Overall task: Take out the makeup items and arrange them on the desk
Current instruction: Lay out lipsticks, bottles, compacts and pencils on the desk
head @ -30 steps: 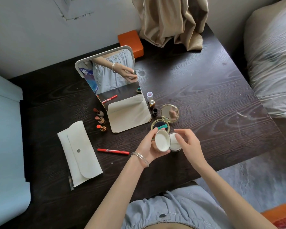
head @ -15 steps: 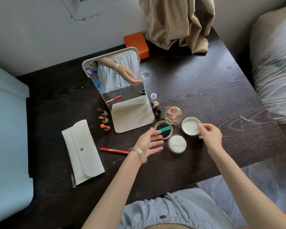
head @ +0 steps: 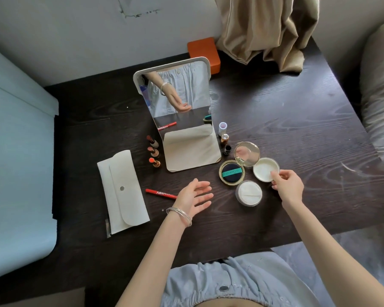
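Red pencil (head: pixel 161 193), "colorkey" lettering, beside left hand (head: pixel 194 197).

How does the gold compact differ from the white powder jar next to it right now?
The gold compact is hinged, its mirrored lid standing open beside it; the white powder jar has a separate white lid, lying apart on the desk with the right hand pinching its edge. The compact holds a dark puff with a teal band; the jar holds a white puff. Both are round, open and resting on the desk.
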The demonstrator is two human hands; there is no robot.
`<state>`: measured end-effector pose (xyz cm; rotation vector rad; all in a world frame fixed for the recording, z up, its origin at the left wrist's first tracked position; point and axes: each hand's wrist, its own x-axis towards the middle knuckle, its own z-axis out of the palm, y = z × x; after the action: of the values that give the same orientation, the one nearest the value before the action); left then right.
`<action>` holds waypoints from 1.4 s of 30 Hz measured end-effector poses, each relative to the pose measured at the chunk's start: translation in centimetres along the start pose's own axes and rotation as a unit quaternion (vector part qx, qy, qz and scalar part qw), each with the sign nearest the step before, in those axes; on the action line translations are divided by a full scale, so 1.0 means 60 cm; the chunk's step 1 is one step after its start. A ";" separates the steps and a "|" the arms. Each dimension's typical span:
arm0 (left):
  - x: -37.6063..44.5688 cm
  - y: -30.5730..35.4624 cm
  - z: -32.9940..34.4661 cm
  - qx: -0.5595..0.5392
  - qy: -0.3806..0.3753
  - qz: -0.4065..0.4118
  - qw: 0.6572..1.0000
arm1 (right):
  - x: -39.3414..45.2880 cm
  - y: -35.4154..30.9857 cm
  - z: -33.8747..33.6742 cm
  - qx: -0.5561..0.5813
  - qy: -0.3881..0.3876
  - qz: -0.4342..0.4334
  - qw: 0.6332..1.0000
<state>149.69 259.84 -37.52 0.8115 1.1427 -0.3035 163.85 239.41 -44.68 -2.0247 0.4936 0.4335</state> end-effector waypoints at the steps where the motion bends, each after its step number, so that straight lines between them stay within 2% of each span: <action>1: 0.000 0.001 0.003 0.002 -0.003 0.002 1.000 | 0.001 0.001 0.001 -0.006 0.000 0.001 1.000; 21: 0.000 0.007 0.037 0.040 -0.022 0.013 0.999 | -0.022 -0.003 -0.004 -0.080 0.010 0.012 0.997; 23: -0.001 0.007 0.036 0.040 -0.023 0.012 0.999 | -0.033 -0.016 -0.005 -0.088 0.034 -0.008 0.996; 25: -0.003 0.009 0.030 0.039 -0.021 0.014 0.999 | -0.051 -0.039 0.001 -0.088 0.042 -0.066 0.993; 27: -0.004 0.011 0.019 0.029 -0.013 0.017 0.999 | -0.079 -0.064 0.025 -0.087 -0.009 -0.132 0.987; 30: -0.007 0.011 -0.008 -0.002 0.010 0.021 1.000 | -0.134 -0.090 0.092 -0.096 -0.145 -0.213 0.961; 35: -0.027 0.010 -0.079 -0.074 0.065 0.035 0.995 | -0.211 -0.091 0.202 -0.194 -0.332 -0.214 0.898; 39: -0.039 0.004 -0.143 -0.103 0.122 0.028 0.987 | -0.245 -0.075 0.253 -0.294 -0.368 -0.235 0.850; 42: -0.040 -0.006 -0.196 -0.121 0.180 0.044 0.975 | -0.264 -0.077 0.280 -0.319 -0.385 -0.251 0.829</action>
<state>140.40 267.49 -37.60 0.7138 1.4460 0.0627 151.01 258.89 -41.29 -2.2392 -0.7687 1.1121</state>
